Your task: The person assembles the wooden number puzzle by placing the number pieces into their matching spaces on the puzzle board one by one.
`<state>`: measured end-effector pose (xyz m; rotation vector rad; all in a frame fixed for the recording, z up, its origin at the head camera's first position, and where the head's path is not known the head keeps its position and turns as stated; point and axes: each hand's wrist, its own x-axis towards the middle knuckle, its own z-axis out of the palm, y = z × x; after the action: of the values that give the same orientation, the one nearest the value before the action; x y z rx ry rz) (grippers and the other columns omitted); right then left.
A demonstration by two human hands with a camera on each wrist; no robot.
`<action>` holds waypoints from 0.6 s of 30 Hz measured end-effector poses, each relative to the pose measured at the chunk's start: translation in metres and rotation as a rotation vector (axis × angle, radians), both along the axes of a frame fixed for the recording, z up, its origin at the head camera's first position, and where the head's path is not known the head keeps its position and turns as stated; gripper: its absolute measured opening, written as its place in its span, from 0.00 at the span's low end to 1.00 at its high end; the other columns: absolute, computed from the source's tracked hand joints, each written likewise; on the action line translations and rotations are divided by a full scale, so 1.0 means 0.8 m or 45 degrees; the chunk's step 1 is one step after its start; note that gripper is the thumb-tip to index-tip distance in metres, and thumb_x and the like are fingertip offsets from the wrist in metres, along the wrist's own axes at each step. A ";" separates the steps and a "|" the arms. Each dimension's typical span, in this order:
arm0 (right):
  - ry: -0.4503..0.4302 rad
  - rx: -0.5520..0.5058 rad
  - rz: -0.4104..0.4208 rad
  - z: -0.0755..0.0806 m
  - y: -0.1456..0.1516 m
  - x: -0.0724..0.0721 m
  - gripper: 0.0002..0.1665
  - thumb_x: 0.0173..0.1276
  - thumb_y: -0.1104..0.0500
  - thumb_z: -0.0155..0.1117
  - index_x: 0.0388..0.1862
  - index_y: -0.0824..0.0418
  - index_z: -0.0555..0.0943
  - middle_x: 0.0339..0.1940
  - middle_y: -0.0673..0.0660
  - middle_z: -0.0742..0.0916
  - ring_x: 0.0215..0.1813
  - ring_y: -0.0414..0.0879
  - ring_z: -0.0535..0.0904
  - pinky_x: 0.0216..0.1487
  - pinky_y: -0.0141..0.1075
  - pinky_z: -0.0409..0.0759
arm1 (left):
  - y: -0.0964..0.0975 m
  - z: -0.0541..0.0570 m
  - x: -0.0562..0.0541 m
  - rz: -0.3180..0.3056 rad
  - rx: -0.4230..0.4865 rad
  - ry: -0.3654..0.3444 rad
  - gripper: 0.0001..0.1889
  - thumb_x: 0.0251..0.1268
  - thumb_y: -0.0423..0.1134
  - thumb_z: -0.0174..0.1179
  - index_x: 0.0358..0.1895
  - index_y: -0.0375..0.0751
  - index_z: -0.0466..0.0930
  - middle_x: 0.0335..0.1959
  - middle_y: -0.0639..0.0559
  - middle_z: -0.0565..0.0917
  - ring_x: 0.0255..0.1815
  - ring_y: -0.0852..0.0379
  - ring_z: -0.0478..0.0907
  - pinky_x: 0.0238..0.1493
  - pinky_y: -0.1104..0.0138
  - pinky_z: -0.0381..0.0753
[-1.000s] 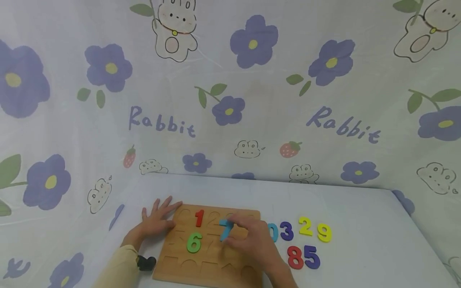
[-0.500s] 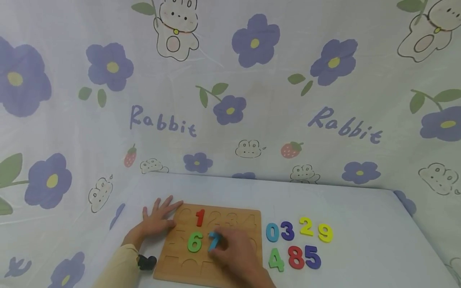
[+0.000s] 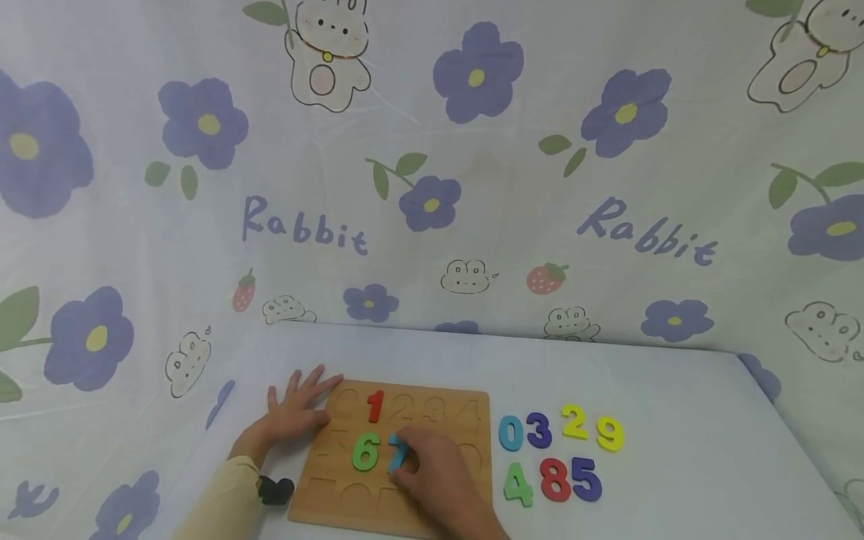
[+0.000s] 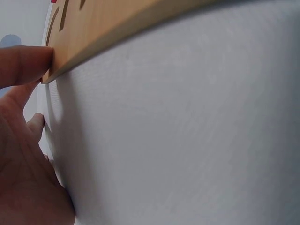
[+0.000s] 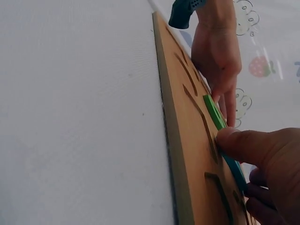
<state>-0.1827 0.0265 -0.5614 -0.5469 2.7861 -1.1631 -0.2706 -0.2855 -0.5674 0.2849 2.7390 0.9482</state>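
My right hand (image 3: 442, 474) pinches a blue number 7 (image 3: 397, 456) between thumb and fingers, low over the middle row of a wooden number board (image 3: 316, 487). In the right wrist view the thumb (image 5: 246, 144) presses on the 7's near side, close to the board surface. Just left of it, a green 6 (image 3: 365, 453) sits on the board, with a red 1 (image 3: 375, 406) in the top row. With fingers spread straight, my left hand (image 3: 292, 418) rests at the board's left edge, thumb (image 4: 28, 64) touching the wood.
On the white table (image 3: 688, 450), right of the board, lie a blue 0 (image 3: 511, 433), purple 3 (image 3: 538, 430), yellow 2 (image 3: 575, 422), yellow 9 (image 3: 610, 434), green 4 (image 3: 518, 485), red 8 (image 3: 556, 480) and purple 5 (image 3: 586, 480). A patterned curtain (image 3: 499, 165) hangs behind.
My right hand has carried the blue 7 left and down from near the top row to beside the green 6, uncovering the green 4. The left hand stays put.
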 end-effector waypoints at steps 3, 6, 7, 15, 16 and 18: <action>-0.058 -0.044 -0.024 -0.001 0.006 0.000 0.32 0.67 0.50 0.82 0.70 0.49 0.85 0.67 0.45 0.90 0.69 0.46 0.84 0.75 0.55 0.82 | -0.002 -0.001 -0.001 0.010 -0.029 0.011 0.40 0.66 0.44 0.63 0.84 0.58 0.69 0.92 0.34 0.49 0.89 0.20 0.27 0.74 0.20 0.12; -0.090 -0.090 -0.040 0.003 0.018 0.000 0.35 0.69 0.48 0.81 0.74 0.48 0.84 0.71 0.44 0.88 0.77 0.51 0.81 0.78 0.59 0.78 | -0.001 0.001 0.001 0.016 -0.039 0.005 0.40 0.66 0.44 0.62 0.84 0.56 0.69 0.92 0.33 0.48 0.89 0.20 0.27 0.76 0.20 0.14; -0.096 -0.109 -0.034 0.006 0.023 0.000 0.35 0.69 0.47 0.80 0.74 0.48 0.84 0.73 0.45 0.87 0.79 0.52 0.79 0.79 0.60 0.77 | -0.002 0.001 0.001 0.017 -0.037 0.006 0.40 0.66 0.44 0.62 0.84 0.55 0.69 0.91 0.33 0.48 0.89 0.20 0.27 0.76 0.20 0.14; -0.120 -0.307 -0.019 0.043 0.088 0.015 0.37 0.67 0.39 0.81 0.74 0.43 0.84 0.72 0.51 0.88 0.74 0.61 0.84 0.72 0.64 0.82 | -0.004 0.000 -0.001 0.018 -0.025 -0.004 0.40 0.67 0.43 0.63 0.85 0.58 0.69 0.92 0.35 0.48 0.89 0.21 0.26 0.75 0.21 0.12; -0.135 -0.327 -0.026 0.047 0.098 0.019 0.37 0.66 0.38 0.82 0.73 0.43 0.84 0.72 0.51 0.88 0.73 0.61 0.84 0.71 0.64 0.82 | -0.004 -0.002 -0.001 0.020 -0.020 0.000 0.40 0.66 0.43 0.63 0.84 0.59 0.69 0.92 0.35 0.48 0.90 0.22 0.26 0.75 0.21 0.12; -0.163 -0.360 -0.042 0.053 0.120 0.027 0.38 0.65 0.39 0.82 0.73 0.42 0.84 0.72 0.51 0.88 0.73 0.60 0.84 0.73 0.63 0.81 | -0.004 -0.005 -0.002 0.017 -0.018 0.001 0.40 0.66 0.43 0.63 0.84 0.59 0.69 0.92 0.35 0.48 0.90 0.22 0.25 0.75 0.21 0.12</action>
<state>-0.1614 0.1226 -0.5190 -0.4299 2.5496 -1.5527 -0.2721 -0.2887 -0.5713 0.2647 2.7510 0.9318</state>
